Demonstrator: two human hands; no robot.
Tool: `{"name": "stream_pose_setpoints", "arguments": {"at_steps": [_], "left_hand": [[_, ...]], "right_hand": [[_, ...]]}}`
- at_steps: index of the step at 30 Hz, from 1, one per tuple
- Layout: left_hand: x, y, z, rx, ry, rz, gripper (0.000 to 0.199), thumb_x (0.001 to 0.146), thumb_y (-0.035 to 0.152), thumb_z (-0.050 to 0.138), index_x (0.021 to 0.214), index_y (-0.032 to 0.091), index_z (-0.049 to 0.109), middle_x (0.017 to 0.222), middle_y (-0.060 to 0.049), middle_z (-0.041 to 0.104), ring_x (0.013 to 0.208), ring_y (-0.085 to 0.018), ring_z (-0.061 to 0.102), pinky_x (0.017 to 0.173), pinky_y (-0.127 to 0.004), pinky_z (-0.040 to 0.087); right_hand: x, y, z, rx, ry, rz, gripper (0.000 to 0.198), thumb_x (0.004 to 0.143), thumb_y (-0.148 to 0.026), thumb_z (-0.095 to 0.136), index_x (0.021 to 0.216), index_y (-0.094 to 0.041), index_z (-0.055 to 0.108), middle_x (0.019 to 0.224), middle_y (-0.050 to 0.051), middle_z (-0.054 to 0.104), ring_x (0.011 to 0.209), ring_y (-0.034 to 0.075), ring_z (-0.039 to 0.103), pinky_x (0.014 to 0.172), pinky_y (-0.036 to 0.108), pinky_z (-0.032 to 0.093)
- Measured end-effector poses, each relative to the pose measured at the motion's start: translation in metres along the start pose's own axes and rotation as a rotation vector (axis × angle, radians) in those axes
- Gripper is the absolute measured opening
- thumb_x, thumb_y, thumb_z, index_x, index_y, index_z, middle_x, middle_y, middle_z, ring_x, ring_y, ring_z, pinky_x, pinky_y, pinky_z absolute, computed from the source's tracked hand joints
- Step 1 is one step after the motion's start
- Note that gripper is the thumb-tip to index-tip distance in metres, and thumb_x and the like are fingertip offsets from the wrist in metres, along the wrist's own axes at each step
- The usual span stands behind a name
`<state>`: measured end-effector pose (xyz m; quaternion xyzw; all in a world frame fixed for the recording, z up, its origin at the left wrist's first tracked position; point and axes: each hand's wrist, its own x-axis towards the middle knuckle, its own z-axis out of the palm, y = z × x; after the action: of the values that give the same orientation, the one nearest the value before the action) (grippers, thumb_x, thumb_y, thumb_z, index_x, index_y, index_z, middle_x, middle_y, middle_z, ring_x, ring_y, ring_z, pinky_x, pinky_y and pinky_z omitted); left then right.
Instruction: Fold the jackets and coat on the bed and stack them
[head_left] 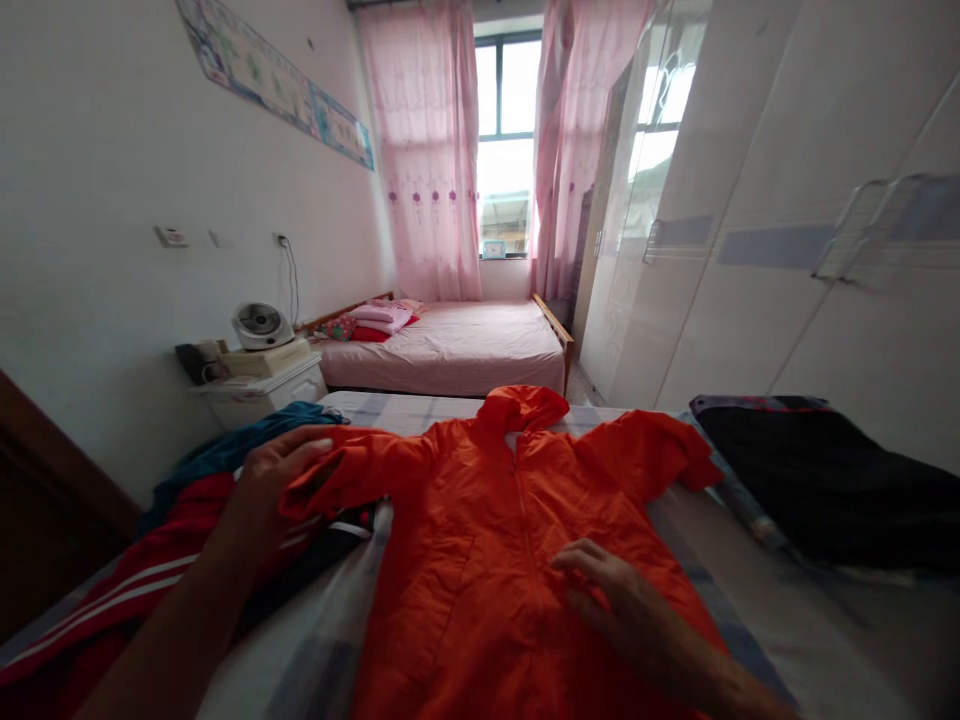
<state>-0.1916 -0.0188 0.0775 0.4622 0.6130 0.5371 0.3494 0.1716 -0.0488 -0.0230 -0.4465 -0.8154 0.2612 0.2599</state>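
Observation:
An orange zip-front jacket (480, 540) lies spread out, front up, with its collar toward the far side and its sleeves out to both sides. My left hand (281, 475) grips the end of the sleeve on the left, thumb on top of the cloth. Over the lower front, just right of the zip, is my right hand (600, 590). Its fingers are loosely bent and apart, holding nothing; whether they touch the fabric I cannot tell.
The jacket rests on a bed with a checked sheet (322, 630). Red striped clothing (142, 590) and a teal garment (232, 445) lie left; folded black cloth (817, 480) lies right. Beyond are a nightstand (300, 375) with a fan (262, 325), a pink bed (472, 345) and wardrobes (780, 330).

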Motion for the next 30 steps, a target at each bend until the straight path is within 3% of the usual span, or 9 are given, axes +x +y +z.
{"name": "stream_pose_setpoints", "arguments": {"at_steps": [2,4,7,12,15,18,24,26,30], "left_hand": [[-0.008,0.024,0.021,0.085,-0.085,0.123,0.041,0.078,0.035,0.056,0.110,0.010,0.060,0.074,-0.001,0.070,0.063,-0.015,0.062,0.059,-0.024,0.049],[-0.022,0.034,0.047,0.252,-0.307,0.263,0.038,0.078,0.039,0.056,0.102,0.012,0.067,0.079,-0.002,0.071,0.070,-0.017,0.063,0.063,-0.023,0.048],[-0.041,0.021,0.080,0.473,-0.587,0.414,0.035,0.084,0.042,0.050,0.093,0.016,0.071,0.083,-0.002,0.071,0.074,-0.016,0.061,0.068,-0.022,0.045],[-0.043,-0.045,0.084,0.832,-0.383,0.339,0.030,0.086,0.035,0.043,0.082,0.018,0.067,0.075,-0.004,0.067,0.071,-0.017,0.060,0.067,-0.025,0.041],[-0.038,-0.077,0.072,0.903,-0.373,0.303,0.022,0.085,0.027,0.043,0.085,0.020,0.064,0.087,-0.005,0.066,0.079,-0.018,0.061,0.072,-0.025,0.040],[-0.034,-0.095,0.065,0.873,-0.424,0.274,0.020,0.084,0.022,0.042,0.082,0.019,0.062,0.092,-0.005,0.065,0.083,-0.017,0.060,0.073,-0.024,0.040],[-0.015,-0.099,0.052,0.873,-0.417,0.224,0.021,0.079,0.018,0.042,0.069,0.017,0.061,0.067,-0.001,0.063,0.065,-0.014,0.059,0.061,-0.022,0.039],[-0.001,-0.091,0.051,0.856,-0.369,0.246,0.026,0.081,0.021,0.040,0.074,0.017,0.064,0.067,-0.002,0.064,0.065,-0.015,0.060,0.061,-0.023,0.040],[0.046,-0.072,0.071,0.797,-0.284,0.368,0.034,0.084,0.017,0.037,0.105,0.016,0.063,0.105,-0.009,0.064,0.096,-0.019,0.060,0.085,-0.028,0.042]], "right_hand": [[0.001,-0.001,0.005,0.071,0.015,0.057,0.024,0.086,-0.022,0.045,0.105,-0.024,0.060,0.104,0.002,0.064,0.095,0.014,0.061,0.086,0.027,0.047],[0.001,0.000,0.006,0.178,0.024,0.163,0.032,0.085,-0.029,0.048,0.115,-0.022,0.055,0.107,0.005,0.064,0.096,0.016,0.061,0.087,0.030,0.048],[0.001,0.001,0.001,0.374,0.004,0.327,0.047,0.085,-0.041,0.047,0.127,-0.020,0.047,0.114,0.007,0.062,0.102,0.019,0.060,0.090,0.033,0.047],[-0.006,-0.001,0.004,0.452,-0.079,0.456,0.059,0.083,-0.053,0.044,0.130,-0.018,0.045,0.097,0.006,0.067,0.089,0.020,0.063,0.079,0.032,0.050],[-0.006,-0.005,0.019,0.304,-0.071,0.402,0.054,0.073,-0.042,0.059,0.122,-0.020,0.053,0.095,0.003,0.067,0.089,0.020,0.062,0.077,0.029,0.049],[0.005,-0.016,0.027,0.226,-0.099,0.325,0.033,0.070,-0.025,0.052,0.101,-0.017,0.060,0.081,0.003,0.066,0.074,0.017,0.061,0.066,0.026,0.049],[0.029,-0.029,-0.013,-0.076,0.484,0.056,0.028,0.073,-0.022,0.041,0.098,-0.022,0.053,0.092,0.005,0.063,0.087,0.020,0.061,0.080,0.033,0.048],[0.027,-0.021,-0.022,-0.052,0.497,0.137,0.028,0.074,-0.029,0.043,0.100,-0.022,0.053,0.094,0.006,0.064,0.089,0.021,0.062,0.081,0.036,0.049],[0.013,0.014,-0.007,0.193,0.258,0.318,0.041,0.073,-0.038,0.048,0.109,-0.018,0.053,0.108,0.011,0.064,0.102,0.024,0.062,0.089,0.037,0.049]]}}
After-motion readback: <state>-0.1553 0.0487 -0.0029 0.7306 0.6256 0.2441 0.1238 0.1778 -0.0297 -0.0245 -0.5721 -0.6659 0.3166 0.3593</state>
